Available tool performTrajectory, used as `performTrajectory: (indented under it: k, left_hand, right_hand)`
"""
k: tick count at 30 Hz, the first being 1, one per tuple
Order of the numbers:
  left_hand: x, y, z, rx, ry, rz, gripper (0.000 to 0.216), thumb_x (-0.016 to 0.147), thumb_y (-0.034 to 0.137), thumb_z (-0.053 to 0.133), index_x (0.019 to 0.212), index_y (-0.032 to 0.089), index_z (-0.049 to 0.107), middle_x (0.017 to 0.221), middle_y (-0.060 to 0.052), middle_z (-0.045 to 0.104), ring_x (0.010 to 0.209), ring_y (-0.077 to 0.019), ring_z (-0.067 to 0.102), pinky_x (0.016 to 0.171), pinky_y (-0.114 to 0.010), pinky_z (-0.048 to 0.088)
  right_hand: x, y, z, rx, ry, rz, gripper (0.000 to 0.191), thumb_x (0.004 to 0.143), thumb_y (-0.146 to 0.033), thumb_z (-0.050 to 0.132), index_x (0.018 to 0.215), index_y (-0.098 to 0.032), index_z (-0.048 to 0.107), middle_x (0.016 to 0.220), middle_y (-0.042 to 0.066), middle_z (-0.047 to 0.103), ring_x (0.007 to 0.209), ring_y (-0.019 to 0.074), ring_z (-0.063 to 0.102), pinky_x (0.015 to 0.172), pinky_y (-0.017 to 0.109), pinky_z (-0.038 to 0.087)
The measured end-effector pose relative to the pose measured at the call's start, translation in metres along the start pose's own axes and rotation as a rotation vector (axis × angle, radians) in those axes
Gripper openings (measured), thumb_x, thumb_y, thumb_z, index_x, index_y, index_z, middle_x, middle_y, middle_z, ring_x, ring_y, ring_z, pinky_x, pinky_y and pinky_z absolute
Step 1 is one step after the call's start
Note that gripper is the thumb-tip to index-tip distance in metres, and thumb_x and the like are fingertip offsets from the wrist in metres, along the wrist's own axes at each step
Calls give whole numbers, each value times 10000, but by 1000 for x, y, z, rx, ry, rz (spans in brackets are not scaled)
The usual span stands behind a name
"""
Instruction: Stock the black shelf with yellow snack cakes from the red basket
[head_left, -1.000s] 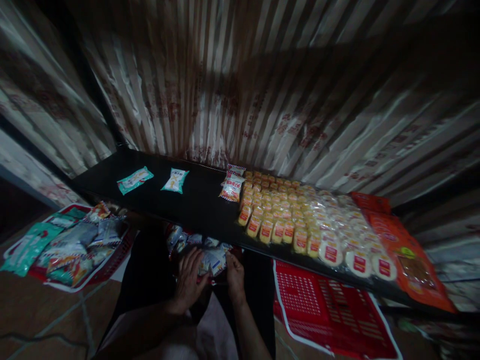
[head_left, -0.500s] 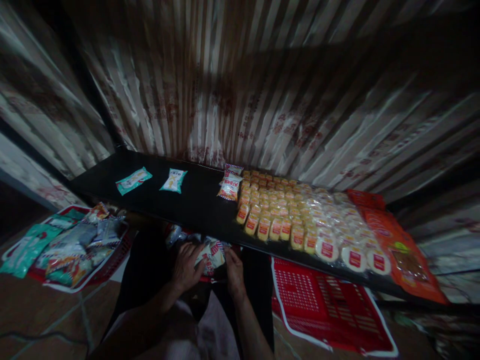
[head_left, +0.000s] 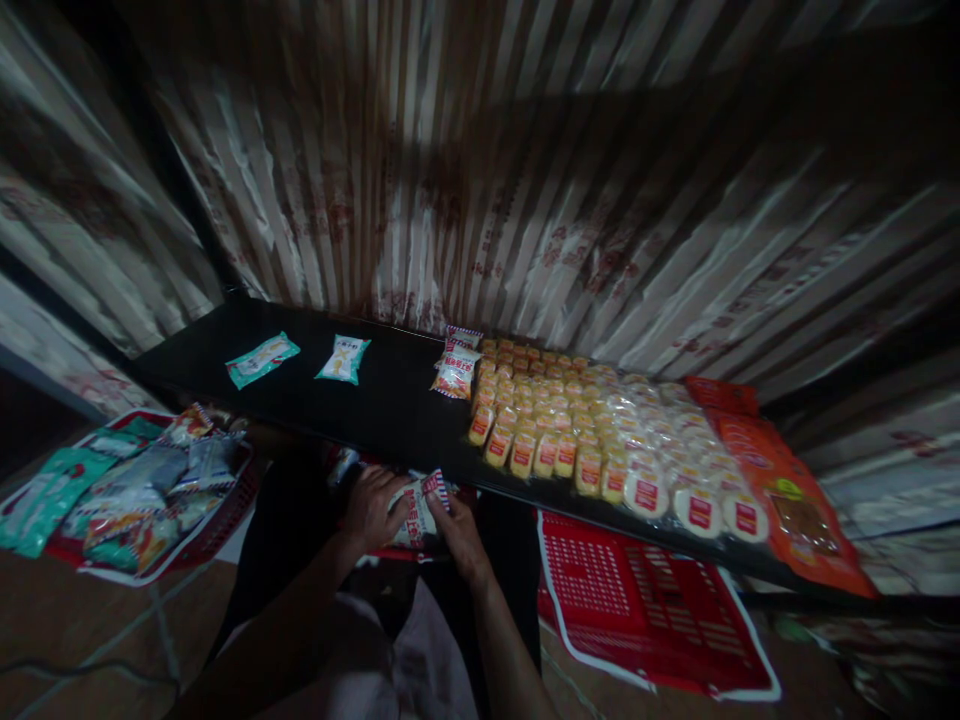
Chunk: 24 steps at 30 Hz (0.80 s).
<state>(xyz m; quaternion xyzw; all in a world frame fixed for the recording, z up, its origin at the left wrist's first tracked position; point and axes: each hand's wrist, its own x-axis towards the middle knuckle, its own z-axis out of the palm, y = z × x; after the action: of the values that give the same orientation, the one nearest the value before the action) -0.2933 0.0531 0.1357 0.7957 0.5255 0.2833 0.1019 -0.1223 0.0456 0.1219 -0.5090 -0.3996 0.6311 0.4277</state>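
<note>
Over my lap, just below the front edge of the black shelf [head_left: 390,400], I hold a white snack packet [head_left: 415,520] with red lettering and a striped end. My left hand [head_left: 373,512] is closed on its left side, thumb across the front. At the striped upper right end, my right hand [head_left: 459,535] pinches the packet. Under both hands, partly hidden, is a red basket [head_left: 381,553] with other packets in it. Similar red-and-white packets [head_left: 454,372] lie on the shelf, left of the rows of yellow wrapped cakes [head_left: 523,455].
Two teal packets [head_left: 264,360] lie apart on the shelf's left. White round wrapped cakes [head_left: 697,508] and orange bags [head_left: 787,490] fill its right. A full basket of packets [head_left: 160,573] stands at my left, a red basket [head_left: 600,580] at my right. Pleated curtain [head_left: 420,200] hangs behind.
The packet has turned in my hands, its striped end now pointing up at the right. My right hand has moved slightly left and closer to it. The view has shifted a little.
</note>
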Motion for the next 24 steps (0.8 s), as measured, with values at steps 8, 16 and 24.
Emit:
performTrajectory:
  k: [8,16,24]
  left_hand:
    - [11,1,-3,-70,132,-101,253,851,278,423,874,174,652,819,-58,663,823,-201,578,830,-386,433]
    - [10,-3,8,-395,207,-402,256,857,336,434,857,185,641,879,-52,638,849,-159,601,792,-287,478]
    - [19,-2,6,-604,298,-598,278,790,386,520,948,188,634,972,-62,639,944,-184,591,860,-309,454]
  right_hand:
    - [7,9,7,7,153,-7,522,666,-625,639,791,-123,716,618,49,675,563,190,603,568,299,484]
    - [10,8,9,40,251,0,525,662,-621,642,754,-109,715,569,48,664,491,157,564,499,259,435]
    - [14,3,14,81,312,13,530,641,-629,652,750,-115,720,555,41,663,491,159,572,493,254,435]
